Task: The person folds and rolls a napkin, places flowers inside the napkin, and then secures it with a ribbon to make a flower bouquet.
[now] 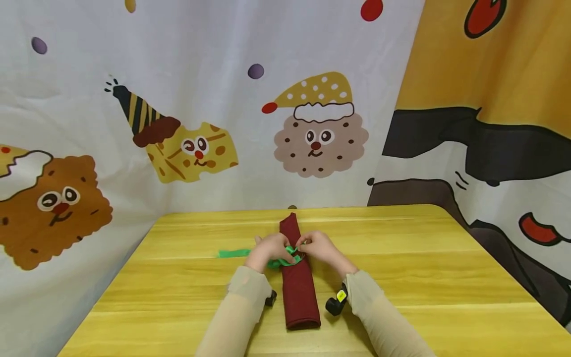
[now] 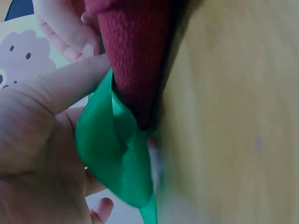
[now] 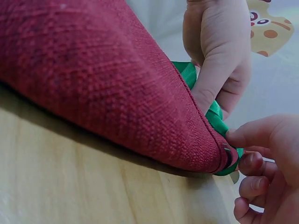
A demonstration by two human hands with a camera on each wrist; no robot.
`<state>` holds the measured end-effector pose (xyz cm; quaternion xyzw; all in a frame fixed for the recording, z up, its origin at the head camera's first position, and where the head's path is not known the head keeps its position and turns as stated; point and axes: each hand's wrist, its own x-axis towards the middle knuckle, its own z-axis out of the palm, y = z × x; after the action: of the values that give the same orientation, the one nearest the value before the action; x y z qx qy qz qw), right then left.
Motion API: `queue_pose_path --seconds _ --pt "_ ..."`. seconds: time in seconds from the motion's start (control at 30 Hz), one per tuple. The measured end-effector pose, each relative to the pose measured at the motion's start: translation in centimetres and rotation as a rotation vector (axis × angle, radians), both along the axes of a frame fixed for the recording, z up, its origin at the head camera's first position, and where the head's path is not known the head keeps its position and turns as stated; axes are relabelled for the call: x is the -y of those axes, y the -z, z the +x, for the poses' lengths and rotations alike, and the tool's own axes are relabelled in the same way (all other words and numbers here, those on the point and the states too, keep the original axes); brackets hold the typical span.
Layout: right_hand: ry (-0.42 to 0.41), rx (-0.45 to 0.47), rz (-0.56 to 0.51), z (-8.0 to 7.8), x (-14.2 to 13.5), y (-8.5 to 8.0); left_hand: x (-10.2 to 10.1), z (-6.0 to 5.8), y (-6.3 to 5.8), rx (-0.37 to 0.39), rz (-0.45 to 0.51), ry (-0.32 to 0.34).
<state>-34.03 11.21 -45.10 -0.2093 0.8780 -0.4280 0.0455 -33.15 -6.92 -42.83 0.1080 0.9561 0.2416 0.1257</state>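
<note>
A dark red rolled cloth (image 1: 300, 295) lies lengthwise on the wooden table. Round its middle goes a green ribbon (image 1: 234, 253), one tail of it stretching out to the left. My left hand (image 1: 271, 246) holds the ribbon on top of the roll; in the left wrist view a wide green loop (image 2: 112, 149) hangs beside its thumb and fingers. From the other side, my right hand (image 1: 322, 246) pinches the ribbon between thumb and forefinger, its other fingers curled in the right wrist view. The fingers partly hide where the ribbon crosses.
The yellow wood-grain table (image 1: 401, 258) reaches back to a hanging cloth backdrop (image 1: 200, 59) printed with cartoon food faces. A black wrist camera (image 1: 335, 303) with a yellow mark sits at my right cuff, beside the roll's near end.
</note>
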Motion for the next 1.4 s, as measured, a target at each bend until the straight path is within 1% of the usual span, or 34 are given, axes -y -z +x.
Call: queue_pose_path --seconds 0.13,0.27,0.43,0.53,0.7,0.77,0.9,1.0,1.2,1.3,1.4 --pt "0.01 -0.002 -0.004 0.0 -0.1 -0.1 -0.2 -0.2 0.4 -0.003 0.009 -0.036" --pt "0.018 -0.005 -0.006 -0.1 -0.2 0.1 -0.2 -0.2 0.7 -0.009 0.036 -0.082" --pt "0.04 0.012 -0.011 -0.1 -0.3 0.3 -0.1 0.0 0.7 -0.023 0.088 -0.126" --pt "0.011 0.024 -0.012 -0.1 -0.4 0.4 -0.1 0.1 0.7 -0.022 0.114 -0.135" --pt "-0.113 0.043 0.031 -0.3 -0.6 0.4 0.0 -0.2 0.9 -0.032 0.12 -0.122" --pt "-0.139 0.042 0.042 -0.4 -0.7 0.5 0.2 -0.3 1.1 -0.037 0.122 -0.113" --pt "-0.126 0.032 0.04 -0.3 -0.4 0.7 0.6 0.0 1.0 -0.028 0.144 -0.082" --pt "-0.099 0.006 0.042 -0.2 -0.1 0.9 1.0 0.3 0.7 -0.01 0.161 -0.051" --pt "-0.057 -0.039 0.029 -0.2 0.1 1.2 1.3 0.4 0.5 0.03 0.168 0.016" --pt "-0.058 -0.024 0.024 -0.3 -0.1 1.4 1.3 0.4 0.5 0.046 0.167 0.03" --pt "-0.05 0.011 -0.004 -0.3 -0.3 1.4 1.4 0.4 0.7 0.045 0.165 0.026"
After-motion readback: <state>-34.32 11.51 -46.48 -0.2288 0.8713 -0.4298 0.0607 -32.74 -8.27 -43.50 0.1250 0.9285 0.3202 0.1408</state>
